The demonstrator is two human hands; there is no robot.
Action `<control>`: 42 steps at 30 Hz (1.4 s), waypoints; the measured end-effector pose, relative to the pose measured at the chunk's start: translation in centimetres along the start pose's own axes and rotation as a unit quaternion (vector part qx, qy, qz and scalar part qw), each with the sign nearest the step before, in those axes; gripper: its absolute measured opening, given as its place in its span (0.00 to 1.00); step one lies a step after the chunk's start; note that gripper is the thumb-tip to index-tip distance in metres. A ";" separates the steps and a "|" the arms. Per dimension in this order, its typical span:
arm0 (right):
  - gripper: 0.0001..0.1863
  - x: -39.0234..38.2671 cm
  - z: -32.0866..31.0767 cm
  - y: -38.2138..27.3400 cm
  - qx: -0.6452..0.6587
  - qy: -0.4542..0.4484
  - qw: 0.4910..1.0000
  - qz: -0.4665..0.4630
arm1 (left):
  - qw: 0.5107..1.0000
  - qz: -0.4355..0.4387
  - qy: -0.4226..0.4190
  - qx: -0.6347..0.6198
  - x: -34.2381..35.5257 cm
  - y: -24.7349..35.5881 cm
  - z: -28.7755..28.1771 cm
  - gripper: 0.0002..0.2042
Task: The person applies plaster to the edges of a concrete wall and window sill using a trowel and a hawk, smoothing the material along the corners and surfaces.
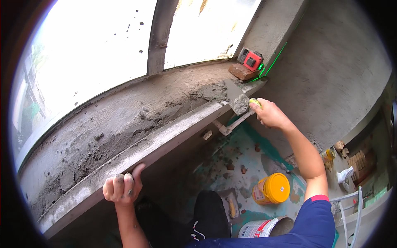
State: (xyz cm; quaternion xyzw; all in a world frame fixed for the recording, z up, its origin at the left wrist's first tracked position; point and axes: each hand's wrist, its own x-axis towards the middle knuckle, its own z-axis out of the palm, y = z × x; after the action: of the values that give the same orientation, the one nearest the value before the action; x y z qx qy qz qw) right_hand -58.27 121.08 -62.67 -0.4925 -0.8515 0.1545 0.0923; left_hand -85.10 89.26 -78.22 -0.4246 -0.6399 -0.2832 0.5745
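Observation:
My right hand point(269, 113) grips the yellow-green handle of a steel trowel point(236, 99), whose blade lies on the wet grey mortar point(124, 124) spread along a window sill. My left hand point(123, 187) clasps the lower edge of a long straight board point(165, 138) pressed against the sill's front face, fingers smeared with mortar. The trowel blade carries a lump of mortar near the board's right end.
A red laser level point(251, 59) on a brick point(242, 72) casts a green line along the rendered wall point(331, 78). Below are a yellow-lidded bucket point(273, 189), a white bucket point(262, 228), a white pipe point(231, 125) and a second trowel point(230, 203) on the blue-green floor.

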 end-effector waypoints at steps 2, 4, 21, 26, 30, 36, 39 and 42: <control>0.24 -0.4 0.7 -0.8 -0.052 0.030 0.996 -0.069 | 1.000 -0.002 -0.002 0.003 0.0 0.0 0.0 0.24; 0.24 -0.8 0.6 -2.2 -0.055 0.012 0.993 -0.105 | 1.000 -0.005 0.003 -0.005 0.0 -0.1 0.0 0.24; 0.22 1.3 2.6 0.0 -0.234 0.211 0.837 -0.447 | 1.000 -0.003 0.029 -0.011 -0.4 -0.3 0.3 0.25; 0.23 1.4 3.1 1.2 -0.254 0.229 0.848 -0.405 | 1.000 -0.002 0.025 -0.013 -0.6 -0.5 0.3 0.24; 0.23 2.1 2.5 2.5 -0.220 0.298 0.844 -0.388 | 1.000 -0.002 0.022 -0.004 -0.2 -0.3 0.2 0.25; 0.20 2.4 1.5 0.8 -0.211 0.248 0.872 -0.365 | 1.000 -0.004 0.018 0.001 -0.3 -0.1 0.2 0.25; 0.18 4.4 3.3 -0.2 -0.177 0.214 0.905 -0.322 | 1.000 -0.002 0.025 -0.004 -0.4 -0.3 0.2 0.25; 0.18 5.2 5.3 -0.5 -0.152 0.152 0.924 -0.317 | 1.000 -0.003 0.018 -0.013 -0.2 -0.2 0.2 0.24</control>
State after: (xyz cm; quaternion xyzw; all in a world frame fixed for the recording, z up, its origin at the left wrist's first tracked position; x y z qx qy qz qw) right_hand -62.85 124.44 -67.44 -0.2228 -0.9521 -0.0912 0.1884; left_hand -85.36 89.27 -78.37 -0.4248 -0.6270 -0.3013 0.5793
